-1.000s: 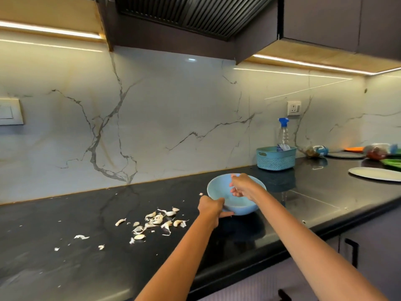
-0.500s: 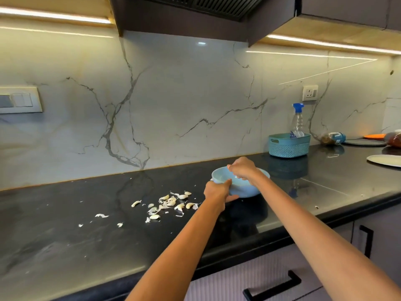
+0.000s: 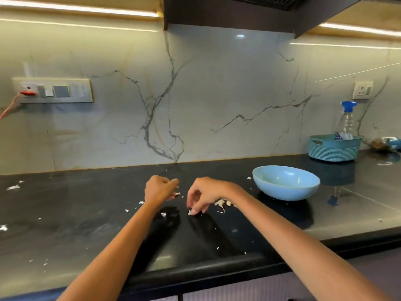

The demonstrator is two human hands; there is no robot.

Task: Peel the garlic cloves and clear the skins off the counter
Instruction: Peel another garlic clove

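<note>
Right, skin-clearing step by the look of it. Near the counter (image 3: 65, 224) front edge only tiny flecks; mid-counter, right hand (image 3: 202, 195) arches down, fingertips (image 3: 194, 211) pinching a skin scrap (image 3: 190, 212). Left hand (image 3: 159, 189) is curled, knuckles up, w/ white skin bits poking out. A few garlic cloves (image 3: 223, 202) lie just behind the right wrist. Farther back-right, blue bowl (image 3: 286, 183). Next: gather scattered skins (image 3: 13, 187) toward left edge, needs light sweeps.

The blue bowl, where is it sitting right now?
In the head view, the blue bowl sits on the black counter, right of the right hand, in front of the teal basket.
</note>
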